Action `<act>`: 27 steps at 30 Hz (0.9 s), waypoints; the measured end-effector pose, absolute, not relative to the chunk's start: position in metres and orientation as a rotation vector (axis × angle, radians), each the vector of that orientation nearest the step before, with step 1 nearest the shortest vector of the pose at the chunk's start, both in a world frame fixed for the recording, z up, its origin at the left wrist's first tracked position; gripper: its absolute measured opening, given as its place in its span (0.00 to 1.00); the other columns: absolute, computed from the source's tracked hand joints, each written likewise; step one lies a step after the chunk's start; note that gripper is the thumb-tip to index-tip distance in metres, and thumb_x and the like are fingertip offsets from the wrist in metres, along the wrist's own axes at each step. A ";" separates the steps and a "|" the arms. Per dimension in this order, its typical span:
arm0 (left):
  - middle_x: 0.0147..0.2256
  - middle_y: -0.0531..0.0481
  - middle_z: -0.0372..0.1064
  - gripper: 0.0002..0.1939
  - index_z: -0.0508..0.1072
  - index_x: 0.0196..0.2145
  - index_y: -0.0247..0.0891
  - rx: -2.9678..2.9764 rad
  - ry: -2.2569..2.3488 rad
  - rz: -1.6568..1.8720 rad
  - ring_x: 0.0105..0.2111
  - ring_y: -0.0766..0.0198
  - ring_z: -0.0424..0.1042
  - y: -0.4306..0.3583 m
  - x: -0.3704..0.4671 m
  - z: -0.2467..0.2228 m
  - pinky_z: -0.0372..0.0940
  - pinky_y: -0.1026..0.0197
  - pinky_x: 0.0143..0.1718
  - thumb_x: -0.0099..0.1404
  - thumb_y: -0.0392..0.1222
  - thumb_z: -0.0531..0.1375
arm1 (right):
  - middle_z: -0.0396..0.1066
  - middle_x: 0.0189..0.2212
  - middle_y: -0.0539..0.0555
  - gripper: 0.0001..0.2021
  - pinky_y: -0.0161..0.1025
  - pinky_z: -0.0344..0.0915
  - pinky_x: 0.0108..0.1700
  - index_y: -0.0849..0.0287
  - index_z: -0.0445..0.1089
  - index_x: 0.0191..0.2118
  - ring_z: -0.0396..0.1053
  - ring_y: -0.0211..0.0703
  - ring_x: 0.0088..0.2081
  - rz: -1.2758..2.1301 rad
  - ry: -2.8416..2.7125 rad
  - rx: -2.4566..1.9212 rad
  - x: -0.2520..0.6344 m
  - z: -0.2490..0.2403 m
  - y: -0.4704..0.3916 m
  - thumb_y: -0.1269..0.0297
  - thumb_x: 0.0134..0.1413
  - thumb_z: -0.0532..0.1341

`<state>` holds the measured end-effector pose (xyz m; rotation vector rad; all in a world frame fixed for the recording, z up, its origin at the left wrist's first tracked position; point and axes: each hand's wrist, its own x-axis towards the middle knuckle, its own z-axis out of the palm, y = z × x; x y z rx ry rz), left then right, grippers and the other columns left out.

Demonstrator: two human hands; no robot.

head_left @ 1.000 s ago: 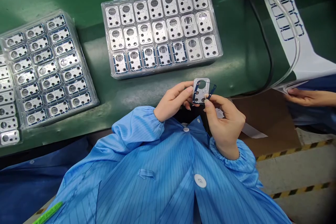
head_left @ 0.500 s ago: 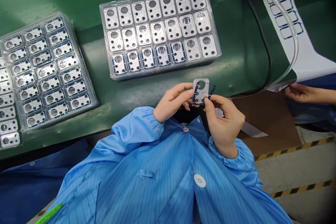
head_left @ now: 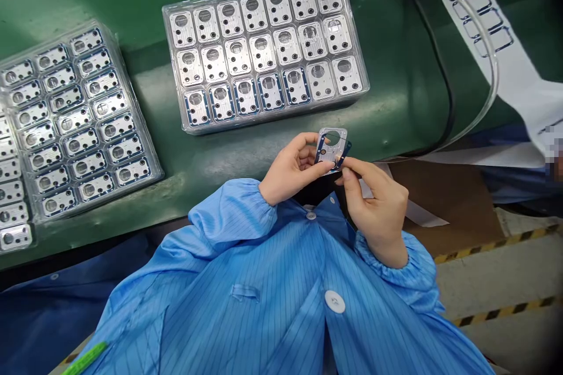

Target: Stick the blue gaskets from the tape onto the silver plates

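Observation:
My left hand (head_left: 292, 165) grips a silver metal plate (head_left: 333, 139) with a large round hole and smaller holes, its thumb pressed on the lower face. A thin dark-blue frame-shaped gasket (head_left: 345, 152) lies partly on the plate; its right side stands off beyond the plate's edge. My right hand (head_left: 373, 196) pinches the gasket near the plate's lower right corner, thumb and forefinger together. Beyond my hands is a clear plastic tray (head_left: 275, 114) of similar plates, several in the nearest row bearing blue frames.
Left on the green bench (head_left: 145, 82) stands another stacked tray (head_left: 141, 152) of framed plates. At the right, a white backing sheet (head_left: 523, 79) carries blue frames, beside a clear hose (head_left: 496, 64) and black cable (head_left: 446, 76). A brown board (head_left: 457, 199) lies below the bench edge.
My left thumb has moved down onto the plate's lower part, and the plate has tilted. The gasket's loose right side has come closer to the plate. At the right, the backing sheet has been shifted.

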<state>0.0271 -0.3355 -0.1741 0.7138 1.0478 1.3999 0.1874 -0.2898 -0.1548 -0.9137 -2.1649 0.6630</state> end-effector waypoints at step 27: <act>0.39 0.49 0.71 0.26 0.63 0.47 0.39 0.820 1.094 1.406 0.38 0.66 0.73 -0.335 0.029 -0.179 0.66 0.63 0.42 0.59 0.54 0.68 | 0.75 0.38 0.55 0.04 0.44 0.73 0.40 0.56 0.75 0.36 0.75 0.45 0.38 0.492 -2.039 -0.843 0.181 -0.158 -0.288 0.72 0.56 0.65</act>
